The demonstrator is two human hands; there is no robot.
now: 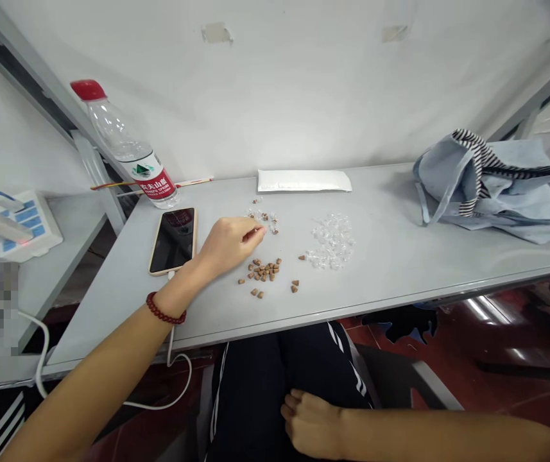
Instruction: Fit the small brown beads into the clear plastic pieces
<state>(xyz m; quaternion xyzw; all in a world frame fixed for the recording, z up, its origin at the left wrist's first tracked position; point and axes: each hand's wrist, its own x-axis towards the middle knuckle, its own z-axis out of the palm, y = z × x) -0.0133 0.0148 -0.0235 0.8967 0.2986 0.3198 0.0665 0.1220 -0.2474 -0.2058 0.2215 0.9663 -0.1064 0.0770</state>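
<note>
My left hand (pixel 231 244), a dark red bead bracelet (pixel 165 310) on its wrist, is over the table with thumb and fingers pinched together. Whatever is between the fingertips is too small to make out. Just beyond them lies a small mixed cluster of clear and brown pieces (pixel 269 219). Below the hand is a loose pile of small brown kibble-like pieces (pixel 264 271), with a few strays around it. Further right, small clear plastic-looking pieces (pixel 333 240) form a separate heap. My right hand (pixel 314 423) rests on my lap, fingers curled, with nothing seen in it.
A phone (pixel 174 240) with a white cable lies left of my hand, near a red-capped water bottle (pixel 133 151). A flat white packet (pixel 303 181) sits against the wall. Light blue cloth (pixel 491 186) is heaped at the right. A power strip (pixel 29 224) stands far left.
</note>
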